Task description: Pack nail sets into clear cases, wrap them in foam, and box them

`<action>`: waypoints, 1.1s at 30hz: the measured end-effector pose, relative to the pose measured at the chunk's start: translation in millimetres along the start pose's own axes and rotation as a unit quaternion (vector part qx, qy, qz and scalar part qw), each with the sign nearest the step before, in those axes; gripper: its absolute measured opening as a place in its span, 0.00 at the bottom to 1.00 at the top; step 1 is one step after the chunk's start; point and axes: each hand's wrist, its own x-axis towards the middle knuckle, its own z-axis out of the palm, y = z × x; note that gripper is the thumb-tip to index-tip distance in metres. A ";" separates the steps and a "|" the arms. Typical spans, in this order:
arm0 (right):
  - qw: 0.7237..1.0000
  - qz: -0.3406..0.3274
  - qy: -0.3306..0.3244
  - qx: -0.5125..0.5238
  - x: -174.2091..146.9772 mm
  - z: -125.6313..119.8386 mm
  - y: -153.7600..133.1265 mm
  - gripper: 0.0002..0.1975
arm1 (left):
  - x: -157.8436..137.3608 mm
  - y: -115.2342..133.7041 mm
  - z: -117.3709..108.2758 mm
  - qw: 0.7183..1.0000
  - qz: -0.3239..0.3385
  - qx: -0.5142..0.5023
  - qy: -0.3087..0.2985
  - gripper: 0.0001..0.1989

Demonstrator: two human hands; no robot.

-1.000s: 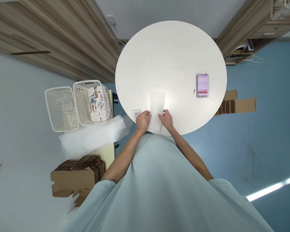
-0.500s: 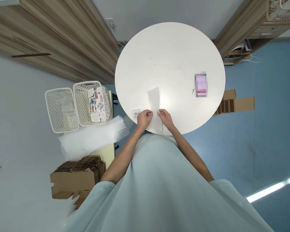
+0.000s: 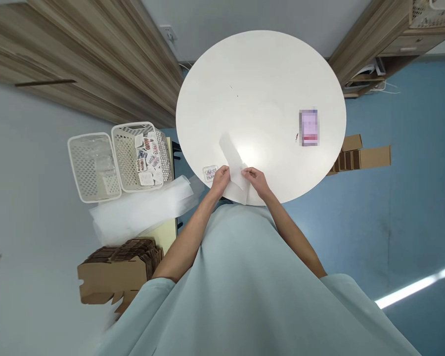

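Note:
Both my hands hold a thin translucent white sheet [image 3: 234, 157] above the near edge of the round white table [image 3: 259, 74]; whether it is a bag or a single layer I cannot tell. My left hand [image 3: 221, 179] pinches its left edge with closed fingers. On the other side, my right hand [image 3: 257, 180] pinches it between thumb and forefinger. The sheet slants up and to the left, with its lower end near my shirt. Just left of my left hand, a small clear plastic box [image 3: 209, 173] with small coloured pieces inside lies on the table.
A blurred purple package [image 3: 309, 127] lies on the table's right side. Leftward stand a white basket [image 3: 123, 148] of small packs, another white basket [image 3: 77, 163], a pile of translucent sheets [image 3: 141, 210] and stacked flat cardboard boxes [image 3: 113, 279]. Open cardboard boxes [image 3: 374, 157] stand at the right.
The sheet has swung from nearly upright to slanting leftward, and its lower part has folded or spread. My left hand has shifted slightly; both hands keep their pinch.

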 end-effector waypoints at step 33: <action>0.942 -0.009 0.216 -0.257 60.3 -60.2 -0.6 0.08 | 25.2 -47.9 -90.4 0.901 0.213 0.377 -0.024 0.34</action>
